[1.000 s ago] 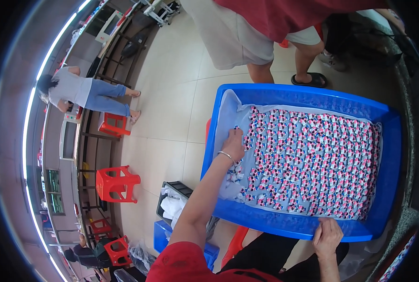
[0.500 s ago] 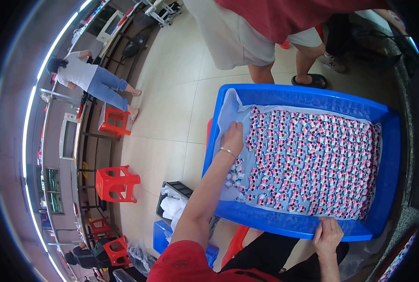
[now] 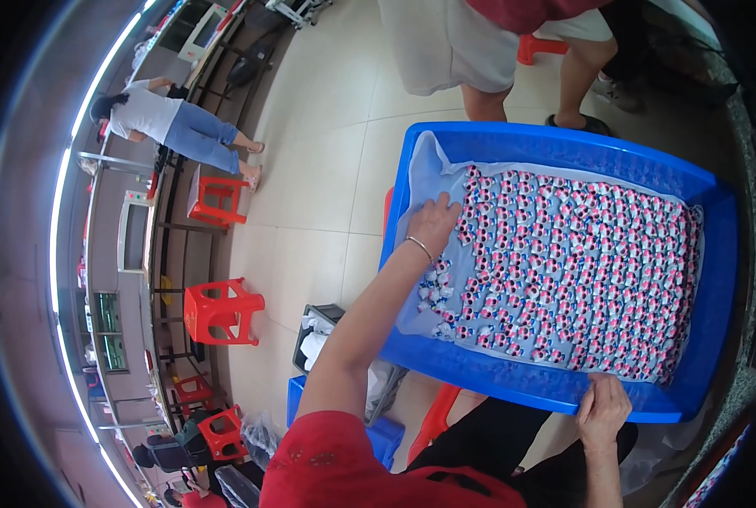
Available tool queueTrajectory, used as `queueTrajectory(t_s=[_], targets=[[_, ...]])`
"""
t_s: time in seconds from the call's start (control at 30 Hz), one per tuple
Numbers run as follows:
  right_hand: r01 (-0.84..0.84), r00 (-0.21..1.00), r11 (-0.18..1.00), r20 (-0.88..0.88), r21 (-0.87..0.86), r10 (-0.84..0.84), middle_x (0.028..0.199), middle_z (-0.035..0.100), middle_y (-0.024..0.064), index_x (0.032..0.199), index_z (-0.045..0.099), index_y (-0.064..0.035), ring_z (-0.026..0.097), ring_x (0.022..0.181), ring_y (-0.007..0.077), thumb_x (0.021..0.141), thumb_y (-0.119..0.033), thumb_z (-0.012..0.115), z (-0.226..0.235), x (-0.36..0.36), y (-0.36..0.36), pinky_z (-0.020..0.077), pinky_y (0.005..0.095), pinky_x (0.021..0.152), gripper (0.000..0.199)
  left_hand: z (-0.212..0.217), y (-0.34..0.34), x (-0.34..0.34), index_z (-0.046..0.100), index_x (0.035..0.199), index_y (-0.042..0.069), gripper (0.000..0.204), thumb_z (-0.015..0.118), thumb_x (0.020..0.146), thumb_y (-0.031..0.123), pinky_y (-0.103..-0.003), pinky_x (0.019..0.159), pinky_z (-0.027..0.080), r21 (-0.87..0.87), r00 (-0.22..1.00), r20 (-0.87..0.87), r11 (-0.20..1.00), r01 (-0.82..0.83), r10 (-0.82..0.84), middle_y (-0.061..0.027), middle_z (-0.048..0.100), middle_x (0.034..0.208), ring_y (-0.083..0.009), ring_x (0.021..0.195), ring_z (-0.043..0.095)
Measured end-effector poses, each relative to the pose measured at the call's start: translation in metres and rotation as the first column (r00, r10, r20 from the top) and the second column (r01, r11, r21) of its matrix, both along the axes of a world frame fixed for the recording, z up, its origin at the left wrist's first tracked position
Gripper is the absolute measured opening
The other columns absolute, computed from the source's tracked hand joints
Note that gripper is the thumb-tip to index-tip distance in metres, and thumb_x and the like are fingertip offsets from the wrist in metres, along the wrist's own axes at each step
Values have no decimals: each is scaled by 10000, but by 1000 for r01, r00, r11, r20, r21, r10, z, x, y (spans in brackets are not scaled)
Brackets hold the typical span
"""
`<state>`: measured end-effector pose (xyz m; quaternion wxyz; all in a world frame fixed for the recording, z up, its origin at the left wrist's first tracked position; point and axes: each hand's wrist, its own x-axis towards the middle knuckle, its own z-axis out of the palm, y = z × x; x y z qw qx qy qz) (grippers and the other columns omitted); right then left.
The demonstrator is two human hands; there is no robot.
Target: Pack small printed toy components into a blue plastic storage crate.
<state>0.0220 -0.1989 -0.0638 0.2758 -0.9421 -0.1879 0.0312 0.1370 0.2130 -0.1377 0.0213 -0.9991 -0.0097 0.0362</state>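
Observation:
A large blue plastic tub point(image 3: 556, 135), lined with a thin whitish sheet point(image 3: 429, 169), lies tilted in front of me. Rows of small white, pink and blue figures with dark round eye spots point(image 3: 564, 262) stand on the liner. My left hand point(image 3: 434, 224) reaches in at the left end of the rows, fingers bent down beside the outermost figures; whatever its fingertips hold is hidden. Just below that wrist lies a loose heap of similar small pieces point(image 3: 435, 289). At the near edge, my right hand point(image 3: 604, 408) is closed over the tub's rim.
Beyond the tub stands a person in pale shorts point(image 3: 445, 51). Red plastic stools point(image 3: 224, 311) line the left, beside a long workbench where another person point(image 3: 162, 118) stands. Near my left elbow sit a dark crate with white contents point(image 3: 318, 334) and a blue bin point(image 3: 384, 440).
My left hand has shifted up and right toward the ends of the rows. The tub sits slightly higher and further right in view; my right hand stays on its rim.

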Motion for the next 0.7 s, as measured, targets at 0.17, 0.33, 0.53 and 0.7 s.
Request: queueTrajectory(t_s=[0.17,0.33,0.53,0.7], targets=[[-28,1000,1000,14,2,28,819,606,130,881,594,-20,614,736,316,789,-31,561,-2,1,-1,497,396,659,99,-8,8,1,567,989,67,247,582,761,-26,-442,734,548,25,1000,-23,1000,2,-1,-135,531,1089,-313,888,614],[5,1000,1000,29,-20,-5,822,606,129,886,596,-21,614,745,314,789,-28,558,-4,-3,-4,497,395,658,104,11,-5,-34,590,962,83,229,602,746,5,-409,761,527,30,978,-176,992,122,-115,-99,569,1014,-273,898,598],[-24,1000,1000,11,6,24,818,601,124,874,595,-24,611,741,312,787,-27,558,-1,-2,0,495,396,652,95,-17,8,-56,622,933,118,201,628,737,71,-391,818,466,197,929,-236,923,332,-284,-73,597,933,-249,964,562],[-5,1000,1000,28,5,5,812,597,124,865,594,-26,608,744,312,785,-29,556,-3,-1,-3,493,397,653,88,4,-1,-51,615,951,105,248,646,707,77,-391,770,472,76,954,-177,963,260,-243,-78,607,942,-262,916,588]])
